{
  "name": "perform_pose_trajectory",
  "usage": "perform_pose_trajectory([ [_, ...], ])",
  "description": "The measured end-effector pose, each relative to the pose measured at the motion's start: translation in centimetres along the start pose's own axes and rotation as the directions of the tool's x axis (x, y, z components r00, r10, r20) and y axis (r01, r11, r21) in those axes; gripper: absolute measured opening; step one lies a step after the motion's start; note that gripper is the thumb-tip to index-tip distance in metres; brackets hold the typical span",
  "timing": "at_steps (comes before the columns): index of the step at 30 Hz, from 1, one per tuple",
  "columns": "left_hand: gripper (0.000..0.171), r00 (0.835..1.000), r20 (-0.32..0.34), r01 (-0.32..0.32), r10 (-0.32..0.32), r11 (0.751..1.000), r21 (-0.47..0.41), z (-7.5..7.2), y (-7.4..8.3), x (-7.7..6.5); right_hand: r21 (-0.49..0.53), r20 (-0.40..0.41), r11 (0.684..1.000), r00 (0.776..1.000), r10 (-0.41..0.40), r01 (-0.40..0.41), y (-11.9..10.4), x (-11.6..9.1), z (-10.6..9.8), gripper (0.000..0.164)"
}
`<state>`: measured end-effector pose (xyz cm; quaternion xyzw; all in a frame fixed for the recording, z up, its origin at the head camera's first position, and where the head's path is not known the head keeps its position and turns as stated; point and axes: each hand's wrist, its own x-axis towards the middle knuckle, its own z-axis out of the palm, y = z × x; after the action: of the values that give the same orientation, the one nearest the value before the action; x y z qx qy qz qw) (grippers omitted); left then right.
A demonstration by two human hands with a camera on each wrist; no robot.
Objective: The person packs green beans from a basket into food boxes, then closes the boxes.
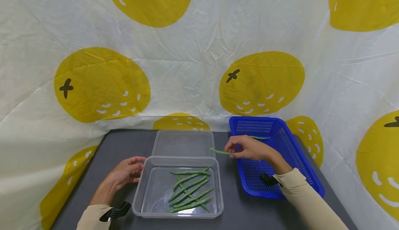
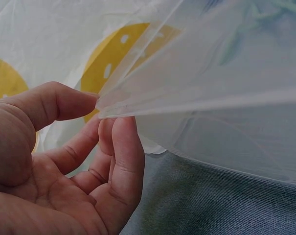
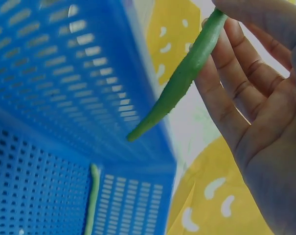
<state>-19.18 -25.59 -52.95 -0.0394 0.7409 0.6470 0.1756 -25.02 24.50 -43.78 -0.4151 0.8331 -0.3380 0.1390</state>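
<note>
Between thumb and fingertips, my right hand (image 1: 249,148) pinches a green bean (image 3: 192,66) in the air by the left rim of the blue basket (image 1: 299,160). Inside that basket lies another green bean (image 1: 259,138) near its far end, seen also along the wall in the right wrist view. My left hand (image 1: 126,171) holds the upper left corner of a clear plastic container (image 1: 152,188), thumb and fingertips on either side of its edge in the left wrist view. Several green beans (image 1: 188,190) lie crossed over one another on the container's right half.
A clear flat lid (image 1: 184,142) lies behind the container on the dark grey table (image 1: 124,143). White cloth (image 1: 187,81) printed with yellow fruit hangs behind the table and along both sides.
</note>
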Motion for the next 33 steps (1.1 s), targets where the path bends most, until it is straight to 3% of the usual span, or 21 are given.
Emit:
perform_pose_trajectory([
  [10,0.048,1.000,-0.028,0.011,-0.011,1.000,0.006,0.0,0.0,0.0,-0.004,0.008,0.995,0.995,-0.099,0.099,-1.3,1.7,1.6,0.018],
  [33,0.051,1.000,0.016,-0.001,0.001,1.000,-0.001,-0.2,-0.1,0.0,0.010,0.141,0.977,0.967,-0.214,0.214,-4.4,6.4,5.1,0.020],
])
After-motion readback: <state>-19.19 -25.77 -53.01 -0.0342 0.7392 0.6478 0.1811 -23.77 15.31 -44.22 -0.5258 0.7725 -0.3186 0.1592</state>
